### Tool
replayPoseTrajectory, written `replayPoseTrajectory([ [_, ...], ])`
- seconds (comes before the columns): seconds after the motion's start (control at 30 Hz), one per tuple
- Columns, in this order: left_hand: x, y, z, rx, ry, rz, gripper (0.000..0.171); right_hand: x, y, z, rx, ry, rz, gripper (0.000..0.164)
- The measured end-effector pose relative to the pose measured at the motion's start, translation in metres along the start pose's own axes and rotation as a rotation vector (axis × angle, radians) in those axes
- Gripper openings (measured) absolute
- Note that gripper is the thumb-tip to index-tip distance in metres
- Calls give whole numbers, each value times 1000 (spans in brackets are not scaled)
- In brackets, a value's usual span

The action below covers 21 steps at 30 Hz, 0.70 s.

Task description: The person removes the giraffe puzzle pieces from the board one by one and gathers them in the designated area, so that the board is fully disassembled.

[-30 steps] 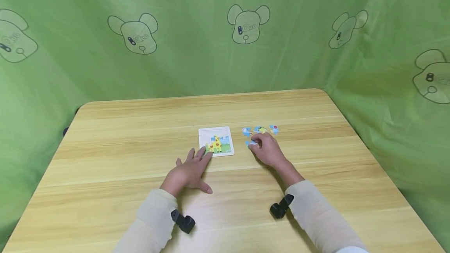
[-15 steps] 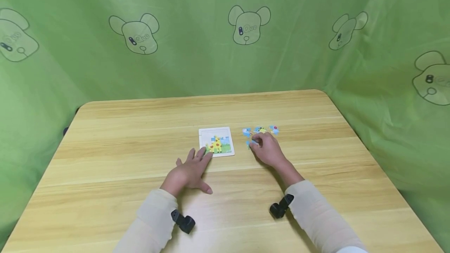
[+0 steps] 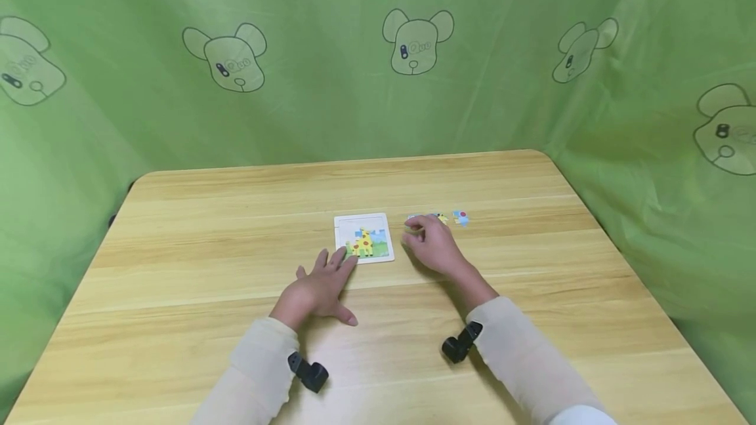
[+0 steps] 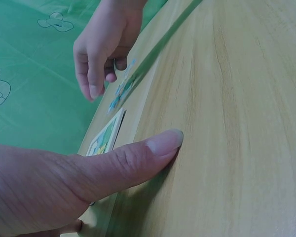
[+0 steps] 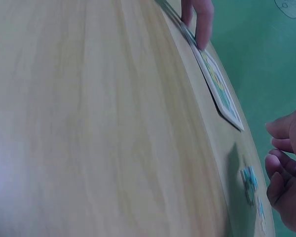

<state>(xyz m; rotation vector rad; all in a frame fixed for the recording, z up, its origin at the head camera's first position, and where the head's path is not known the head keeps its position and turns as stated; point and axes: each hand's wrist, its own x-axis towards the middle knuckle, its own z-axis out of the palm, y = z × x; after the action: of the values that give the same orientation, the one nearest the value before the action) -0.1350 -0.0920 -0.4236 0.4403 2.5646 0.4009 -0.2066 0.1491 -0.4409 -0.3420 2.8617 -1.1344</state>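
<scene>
A white-framed jigsaw puzzle tray (image 3: 386, 220) lies mid-table, with a giraffe picture partly filled in. My left hand (image 3: 319, 290) is spread flat, two fingertips resting on the tray's lower left edge and the thumb stretched out on the wood. Just right of the tray, my right hand (image 3: 437, 248) hovers low over the table, fingers bent, with a gap between thumb and index finger and nothing seen in it. In the right wrist view, loose puzzle pieces (image 5: 249, 182) lie beneath the right hand. The hand covers some pieces in the head view.
A blue puzzle piece (image 3: 461, 218) with a red dot lies right of the right hand, beside a yellow puzzle piece (image 3: 441, 218) partly covered by it. Green cloth (image 3: 331, 117) with bear-head outlines hangs behind and beside the wooden table (image 3: 207, 215).
My right hand has shifted left toward the tray, away from the lower puzzle piece it was touching, and its thumb and index finger have parted. The left hand stays put.
</scene>
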Motion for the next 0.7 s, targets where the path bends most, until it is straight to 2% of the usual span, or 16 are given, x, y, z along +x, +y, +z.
replayPoseTrajectory([
  [0.4, 1, -1, 1, -1, 4, 4, 118, 8, -17, 14, -8, -37, -25, 34],
  [0.7, 2, -1, 1, 8, 1, 4, 118, 15, -28, 25, -29, -102, -64, 36],
])
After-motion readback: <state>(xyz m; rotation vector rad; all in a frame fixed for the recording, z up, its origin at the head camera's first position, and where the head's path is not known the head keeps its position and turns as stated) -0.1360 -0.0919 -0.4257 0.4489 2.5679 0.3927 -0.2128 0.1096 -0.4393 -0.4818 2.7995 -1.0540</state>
